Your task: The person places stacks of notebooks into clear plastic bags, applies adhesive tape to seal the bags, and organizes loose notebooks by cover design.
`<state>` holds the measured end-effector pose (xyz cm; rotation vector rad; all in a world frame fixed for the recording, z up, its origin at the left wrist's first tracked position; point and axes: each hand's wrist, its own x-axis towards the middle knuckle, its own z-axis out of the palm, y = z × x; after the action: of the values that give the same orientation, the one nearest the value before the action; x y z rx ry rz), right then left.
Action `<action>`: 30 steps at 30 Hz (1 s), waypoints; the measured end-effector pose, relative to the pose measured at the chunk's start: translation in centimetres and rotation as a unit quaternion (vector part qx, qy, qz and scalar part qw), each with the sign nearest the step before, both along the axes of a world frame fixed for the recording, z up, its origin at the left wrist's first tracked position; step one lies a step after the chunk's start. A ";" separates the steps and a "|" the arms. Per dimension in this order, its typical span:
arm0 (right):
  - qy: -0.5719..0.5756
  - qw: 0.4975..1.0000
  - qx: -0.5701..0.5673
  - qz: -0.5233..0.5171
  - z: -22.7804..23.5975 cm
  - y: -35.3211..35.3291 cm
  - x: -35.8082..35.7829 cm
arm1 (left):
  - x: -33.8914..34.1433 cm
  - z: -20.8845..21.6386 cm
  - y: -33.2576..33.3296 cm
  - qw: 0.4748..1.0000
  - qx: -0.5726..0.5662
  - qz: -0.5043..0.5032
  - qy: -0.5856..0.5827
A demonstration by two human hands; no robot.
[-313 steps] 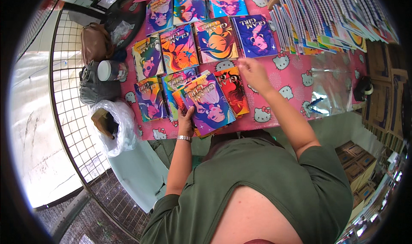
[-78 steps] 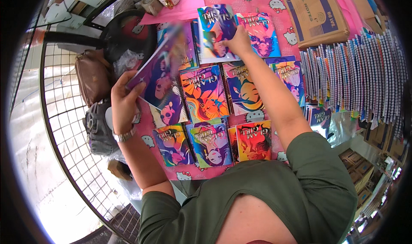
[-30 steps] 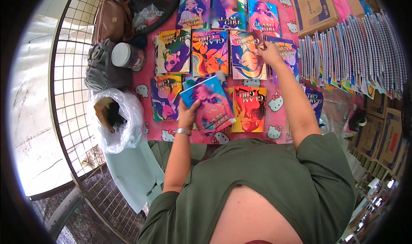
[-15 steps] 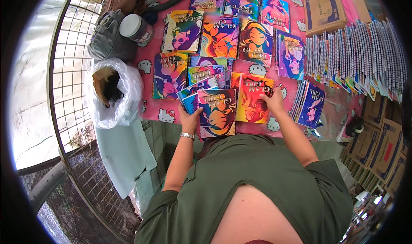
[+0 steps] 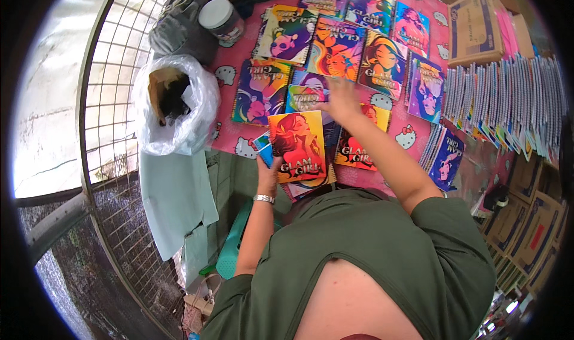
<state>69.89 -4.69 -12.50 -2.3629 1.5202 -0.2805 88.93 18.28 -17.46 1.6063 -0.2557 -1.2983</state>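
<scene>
My left hand (image 5: pixel 267 175) grips a small fanned bunch of spiral notebooks by its left edge, near the front of the table. On top of the bunch lies a red-and-yellow notebook (image 5: pixel 297 148) with a figure on its cover; the ones beneath mostly hide behind it. My right hand (image 5: pixel 345 104), a little blurred, reaches over the table with thumb and fingers apart. Its thumb is by a green-and-purple notebook (image 5: pixel 305 98); whether it touches is unclear. Partly under my right forearm lies another red-and-yellow notebook (image 5: pixel 359 151).
Several colourful notebooks, including an orange one (image 5: pixel 336 47), cover the pink patterned tablecloth (image 5: pixel 245 147). A long row of spiral notebooks (image 5: pixel 502 101) and a cardboard box (image 5: pixel 475 29) stand at right. A plastic bag (image 5: pixel 203 130), a lidded jar (image 5: pixel 221 18) and wire mesh (image 5: pixel 116 101) are at left.
A red-and-yellow notebook now tops the bunch in my left hand, covering the orange-and-dark one. My right hand has left the red-and-yellow pile and moved left and farther away. The view has shifted.
</scene>
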 end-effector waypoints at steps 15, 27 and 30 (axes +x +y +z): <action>-0.064 0.885 0.318 0.334 9.4 -1.8 6.5 | 1.0 0.4 6.0 0.917 -0.078 0.172 0.352; -0.098 0.946 0.232 -0.204 -5.3 -3.1 13.9 | -1.0 -0.6 4.9 0.972 -0.018 0.189 0.141; -0.081 0.937 0.237 -0.244 -3.6 -2.7 14.1 | -1.0 -0.4 4.9 0.971 -0.013 0.189 0.147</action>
<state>83.99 -7.39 -16.11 -1.5413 1.8272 -0.1831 87.91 23.23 -17.91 1.3365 0.2083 -1.2048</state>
